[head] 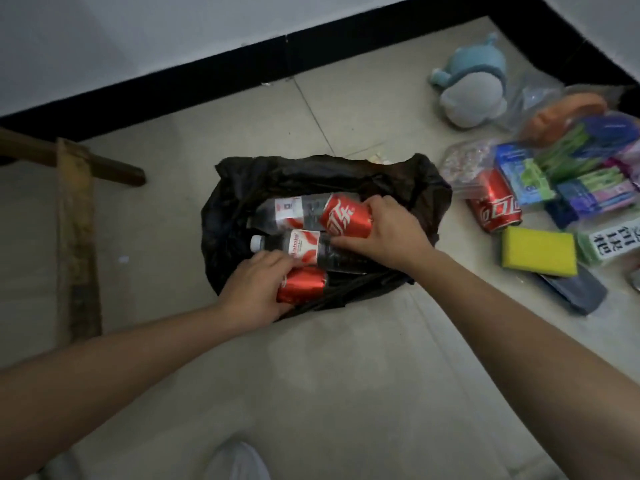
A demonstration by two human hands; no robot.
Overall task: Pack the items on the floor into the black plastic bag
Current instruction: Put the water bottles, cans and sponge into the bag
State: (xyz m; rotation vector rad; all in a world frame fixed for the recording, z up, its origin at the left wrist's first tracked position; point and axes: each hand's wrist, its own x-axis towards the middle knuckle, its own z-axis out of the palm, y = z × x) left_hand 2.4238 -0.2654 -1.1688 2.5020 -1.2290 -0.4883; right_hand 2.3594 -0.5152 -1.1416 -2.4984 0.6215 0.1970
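Both forearms are bare to the lower frame edges, with no sleeve showing; the left hand (254, 292) and right hand (388, 233) wear no gloves, rings, or watch; a pale shoe toe (235, 460) shows bottom centre.

The beige tiled floor (311, 393) fills most of the view, with a grout line running toward 12 o'clock. A black baseboard (207, 71) crosses from 9 to 1 o'clock below a white wall (138, 46). At 9 o'clock a worn wooden plank (78, 237) lies crossed by a darker wooden bar (104, 168).
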